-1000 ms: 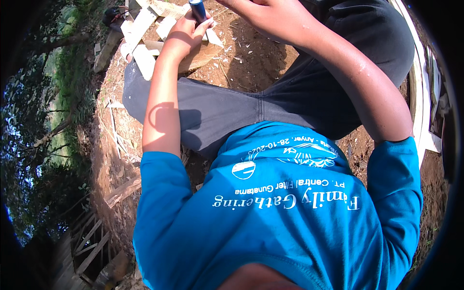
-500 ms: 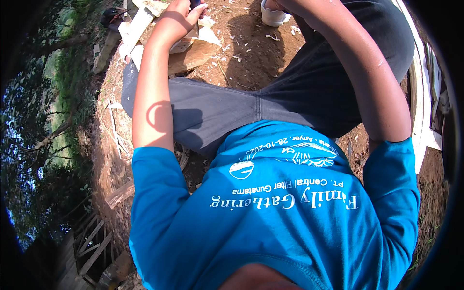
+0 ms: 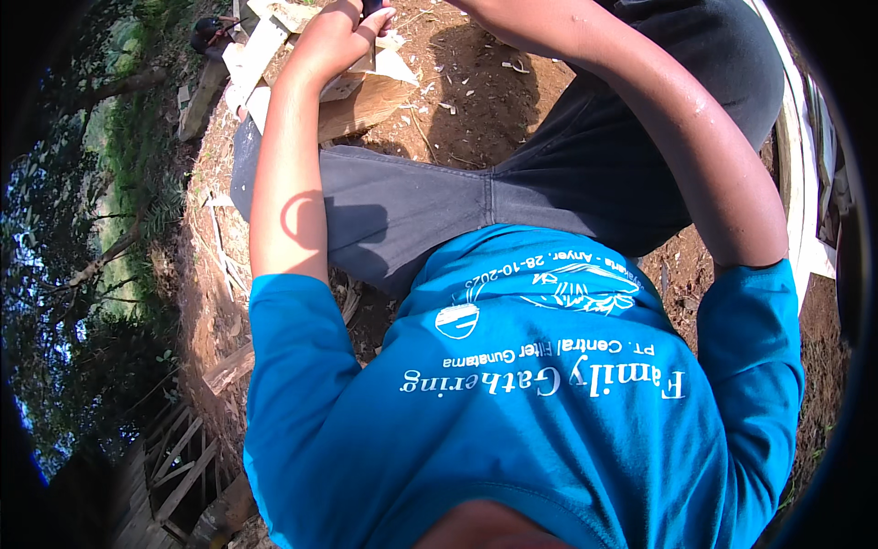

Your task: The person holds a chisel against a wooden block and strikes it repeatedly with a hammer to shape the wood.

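Left hand [image 3: 343, 32], at the top edge of the view: fingers curled down and pressing on a pale wood offcut [image 3: 384, 64], with a small dark object [image 3: 372, 7] just visible between thumb and fingers; the picture cuts it off, so its kind cannot be told, nor whether the hand truly grips it or only steadies it against the wood. Right hand: out of view beyond the top edge; only the right forearm [image 3: 640, 101] shows, angled up toward the same spot, so its state cannot be told. Wood offcut: lies on a thicker wooden block [image 3: 366, 105], which serves as a raised rest; the left hand bears on it from above, apparently to keep it from sliding. Pale planks [image 3: 251, 59]: stacked loosely at the block's left side, within reach of the left hand. Wood chips [image 3: 439, 91]: scattered on the soil just right of the block. Person: seated or crouched, dark grey trousers [image 3: 439, 201], blue shirt [image 3: 512, 412] with white print. Ground: bare reddish-brown earth [image 3: 494, 82], uneven, in full sun. Surroundings: outdoors; grass and trees [image 3: 101, 229] along the left rim, a rough timber frame [image 3: 178, 457] at lower left, a white edge [image 3: 805, 183] at the right rim.
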The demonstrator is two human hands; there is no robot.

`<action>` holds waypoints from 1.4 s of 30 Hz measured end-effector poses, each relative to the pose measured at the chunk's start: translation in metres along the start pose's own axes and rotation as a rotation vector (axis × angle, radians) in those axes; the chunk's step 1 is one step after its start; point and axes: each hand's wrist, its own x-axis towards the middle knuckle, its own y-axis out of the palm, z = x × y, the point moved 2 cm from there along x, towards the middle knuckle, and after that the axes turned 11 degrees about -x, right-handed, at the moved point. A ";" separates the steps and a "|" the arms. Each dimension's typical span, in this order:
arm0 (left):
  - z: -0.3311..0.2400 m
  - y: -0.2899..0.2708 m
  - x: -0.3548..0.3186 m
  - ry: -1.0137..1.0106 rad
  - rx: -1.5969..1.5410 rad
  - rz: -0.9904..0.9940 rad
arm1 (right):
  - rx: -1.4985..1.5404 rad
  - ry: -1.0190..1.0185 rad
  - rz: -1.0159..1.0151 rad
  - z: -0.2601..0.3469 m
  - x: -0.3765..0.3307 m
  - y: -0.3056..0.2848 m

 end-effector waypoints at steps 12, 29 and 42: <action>0.004 -0.003 -0.022 0.030 0.029 -0.090 | 0.025 -0.079 -0.020 0.017 -0.006 -0.008; 0.020 0.001 -0.025 -0.005 -0.048 -0.110 | 0.088 -0.072 -0.143 0.035 -0.010 -0.003; 0.019 0.004 -0.028 -0.015 -0.153 -0.095 | 0.154 -0.170 -0.035 0.031 -0.011 0.007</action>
